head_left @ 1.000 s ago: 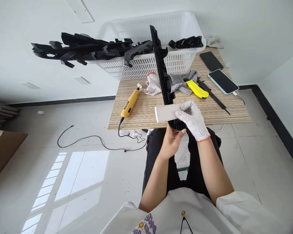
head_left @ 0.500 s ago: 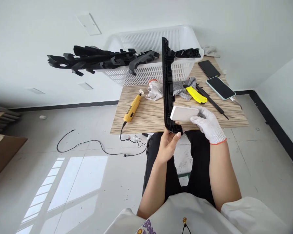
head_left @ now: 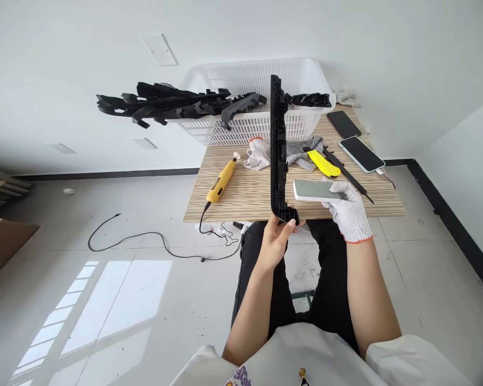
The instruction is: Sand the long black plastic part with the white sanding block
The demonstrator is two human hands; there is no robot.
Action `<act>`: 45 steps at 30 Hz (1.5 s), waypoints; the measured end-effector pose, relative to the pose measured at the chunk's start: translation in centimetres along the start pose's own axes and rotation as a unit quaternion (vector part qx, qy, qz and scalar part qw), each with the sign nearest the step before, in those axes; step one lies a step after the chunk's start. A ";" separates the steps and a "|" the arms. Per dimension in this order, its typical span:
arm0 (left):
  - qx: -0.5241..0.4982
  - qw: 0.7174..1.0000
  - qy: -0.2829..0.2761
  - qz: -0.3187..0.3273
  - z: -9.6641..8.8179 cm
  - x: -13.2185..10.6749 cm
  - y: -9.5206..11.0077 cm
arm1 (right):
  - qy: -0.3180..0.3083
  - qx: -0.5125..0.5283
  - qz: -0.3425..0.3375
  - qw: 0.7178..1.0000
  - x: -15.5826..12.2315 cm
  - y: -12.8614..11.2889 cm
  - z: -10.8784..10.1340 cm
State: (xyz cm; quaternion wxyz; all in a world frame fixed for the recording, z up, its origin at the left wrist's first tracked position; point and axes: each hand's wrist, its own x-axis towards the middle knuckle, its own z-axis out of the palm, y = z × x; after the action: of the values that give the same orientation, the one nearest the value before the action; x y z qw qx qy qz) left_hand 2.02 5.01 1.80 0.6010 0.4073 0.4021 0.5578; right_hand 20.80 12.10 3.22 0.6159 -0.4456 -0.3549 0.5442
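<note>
My bare left hand [head_left: 277, 241] grips the bent lower end of a long black plastic trim piece [head_left: 279, 145], which stands nearly upright in front of me with its ribbed side showing. In my right hand [head_left: 348, 212], gloved in white knit, is a sanding block [head_left: 316, 190] with a grey-green top face and a white edge. Thumb and fingers clamp the block's right end. Its left end points at the trim piece, a small gap apart.
A white basket [head_left: 241, 128] holds several black plastic parts [head_left: 177, 104]. On the table [head_left: 249, 193] lie a yellow rotary tool [head_left: 221, 181], a white glove [head_left: 258, 155], a grey glove [head_left: 300, 153], a yellow utility knife [head_left: 323, 162], black calipers [head_left: 348, 174] and two phones [head_left: 362, 154].
The sanding block has moved right, away from the trim piece, and turned so its grey-green face shows instead of the whitish one. My left hand keeps its grip on the trim piece.
</note>
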 end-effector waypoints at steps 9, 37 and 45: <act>-0.012 0.995 -0.091 -0.039 0.3 -0.4 -0.2 | 0.024 0.073 -0.001 0.997 0.6 0.0 -0.3; 0.010 0.995 -0.091 -0.042 0.4 -0.4 -0.6 | -0.089 -0.152 -0.086 0.981 -1.3 1.0 1.7; 0.015 0.994 -0.102 -0.022 0.6 -0.3 -0.8 | -0.114 -0.173 -0.040 0.977 -2.0 1.0 3.4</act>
State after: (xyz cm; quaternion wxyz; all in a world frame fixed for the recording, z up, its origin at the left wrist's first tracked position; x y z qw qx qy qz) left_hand 2.80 4.66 1.23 0.6448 0.4624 0.3556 0.4939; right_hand 17.05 10.71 3.57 0.5063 -0.4661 -0.5294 0.4961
